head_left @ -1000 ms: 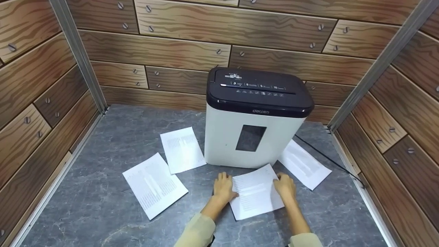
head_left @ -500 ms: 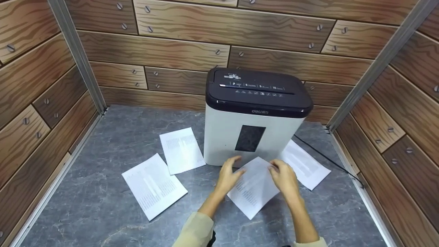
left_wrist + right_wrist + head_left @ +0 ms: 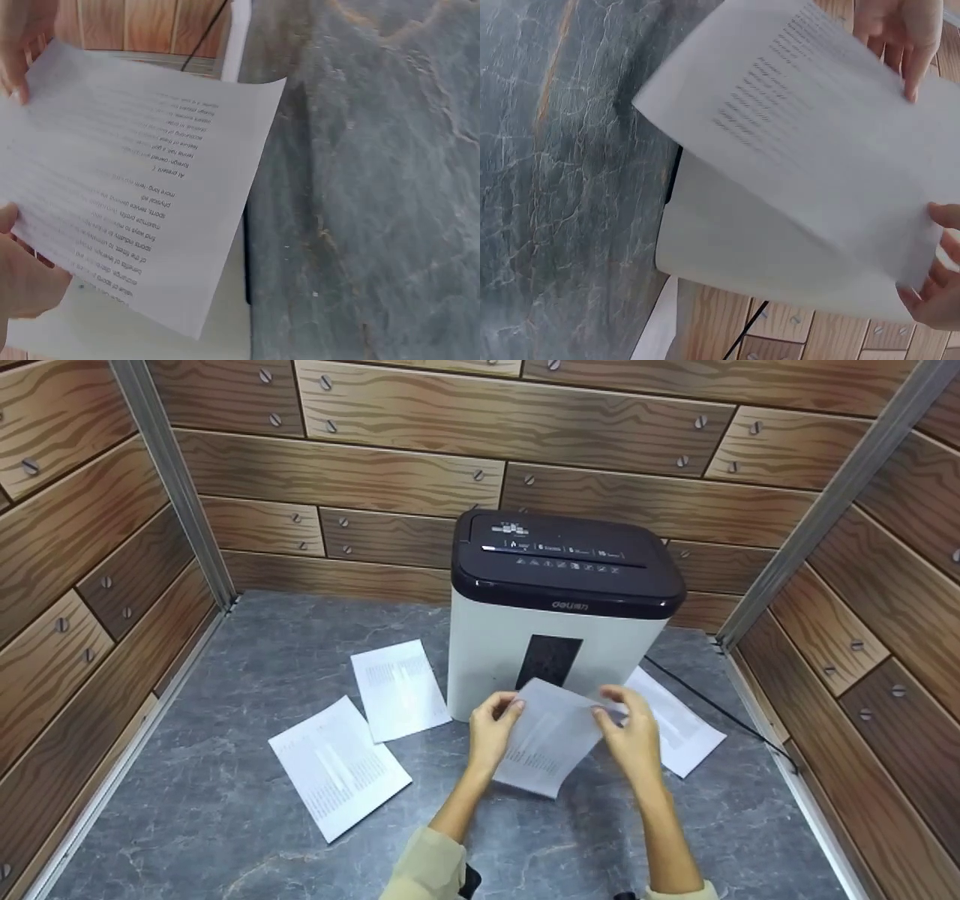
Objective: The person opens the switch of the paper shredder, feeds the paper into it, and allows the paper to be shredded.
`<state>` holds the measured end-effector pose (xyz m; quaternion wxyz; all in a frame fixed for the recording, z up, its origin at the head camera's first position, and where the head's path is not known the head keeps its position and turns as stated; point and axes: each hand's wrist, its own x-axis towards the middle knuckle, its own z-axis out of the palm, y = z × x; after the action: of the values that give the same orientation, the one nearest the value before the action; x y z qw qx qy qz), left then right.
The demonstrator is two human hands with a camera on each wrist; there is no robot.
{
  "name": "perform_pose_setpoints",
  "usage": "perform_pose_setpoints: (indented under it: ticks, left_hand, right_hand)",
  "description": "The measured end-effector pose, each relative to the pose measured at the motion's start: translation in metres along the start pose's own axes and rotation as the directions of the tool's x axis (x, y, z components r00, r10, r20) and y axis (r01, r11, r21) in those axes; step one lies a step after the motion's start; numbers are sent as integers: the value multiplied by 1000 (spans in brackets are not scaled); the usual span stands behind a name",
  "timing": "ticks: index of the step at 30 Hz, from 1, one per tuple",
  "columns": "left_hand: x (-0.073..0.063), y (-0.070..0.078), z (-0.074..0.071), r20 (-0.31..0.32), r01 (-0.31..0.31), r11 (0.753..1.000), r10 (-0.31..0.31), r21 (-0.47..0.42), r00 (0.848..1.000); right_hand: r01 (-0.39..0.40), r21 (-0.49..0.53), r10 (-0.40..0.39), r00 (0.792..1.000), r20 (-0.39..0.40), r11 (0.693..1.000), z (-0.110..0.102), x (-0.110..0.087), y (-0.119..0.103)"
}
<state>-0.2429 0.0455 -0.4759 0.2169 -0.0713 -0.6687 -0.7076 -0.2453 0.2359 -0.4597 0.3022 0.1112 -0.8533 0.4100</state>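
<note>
A printed sheet of paper (image 3: pixel 551 735) is held up between both hands, in front of a paper shredder (image 3: pixel 495 652) with a white body and black top. My left hand (image 3: pixel 491 731) pinches its upper left edge, thumb on the near face. On the opposite side my right hand (image 3: pixel 634 735) pinches the upper right corner, other fingers raised. The right wrist view shows thumb and fingers at the corner of the sheet (image 3: pixel 840 165). In the left wrist view, lines of print cover the lower part of the sheet (image 3: pixel 150 172), which bows slightly and hides part of the shredder's front.
Two printed sheets, a nearer one (image 3: pixel 337 769) and a farther one (image 3: pixel 401 690), lie left of the shredder. Another sheet (image 3: pixel 675 724) lies at its right, near a black cord (image 3: pixel 720 705). Wood-patterned walls enclose the grey marbled tabletop (image 3: pixel 225 810).
Both hands have lifted the sheet off the table, up and toward the shredder's front, tilting it upright. The left hand has moved from the sheet's left side to its upper edge.
</note>
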Motion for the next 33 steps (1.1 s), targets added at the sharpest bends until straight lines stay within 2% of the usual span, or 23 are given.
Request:
perform_pose_setpoints:
  ticks: [3, 7, 11, 16, 19, 23, 29, 33]
  left_hand:
    - [3, 5, -3, -63, 27, 998, -30, -51, 998]
    - [7, 12, -6, -107, 72, 990, -85, -122, 991]
    - [9, 14, -7, -122, 96, 981, -117, -169, 986]
    - [13, -3, -6, -114, 119, 973, -144, -200, 983]
    - [14, -14, -6, -121, 114, 980, -134, -165, 984]
    - [12, -16, -8, -152, 81, 996, -86, -40, 985]
    - [9, -17, -10, -188, 51, 996, -38, 67, 981]
    - [8, -16, -11, -203, 52, 993, -29, 108, 979]
  right_hand:
    - [-102, 140, 107, 994, -31, 985, -2, 0, 4]
    - [-227, 251, 231, 973, 12, 941, -1, -2, 1]
    - [-280, 280, 284, 958, 30, 918, -2, -4, -16]
    - [-295, 269, 306, 952, 3, 917, -1, -5, -26]
    - [-280, 266, 295, 955, -17, 922, -1, -4, -26]
    - [-249, 270, 267, 963, -32, 930, 1, -5, -20]
    - [-254, 284, 277, 960, -45, 925, 8, -6, 5]
    - [-256, 263, 277, 960, -48, 930, 10, -7, 11]
